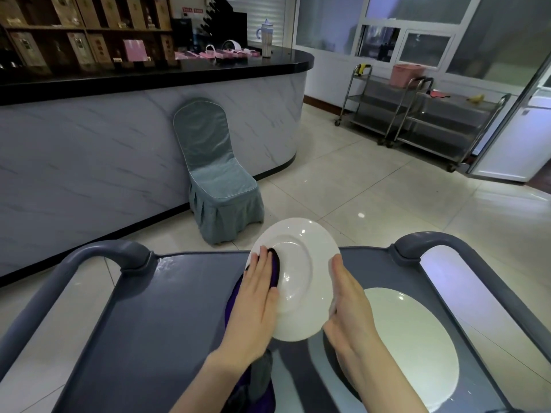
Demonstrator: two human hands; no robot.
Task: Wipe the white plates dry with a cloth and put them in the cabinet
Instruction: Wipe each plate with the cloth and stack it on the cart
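A white plate [301,272] is held up over the grey cart top [167,308], its underside with the foot ring facing me. My left hand [256,296] lies flat with straight fingers on a dark purple cloth [275,268], pressing it against the plate's left side. The cloth hangs down below that hand to the bottom edge. My right hand [348,305] holds the plate's right rim, fingers along the edge and thumb behind it. A second white plate [408,341] lies flat on the cart at the right.
The cart has raised grey handles at left [119,254] and right [432,239]. Ahead stand a chair in a blue-grey cover [217,180] and a marble-look counter [119,144]. Steel trolleys [417,114] stand at the back right on the tiled floor.
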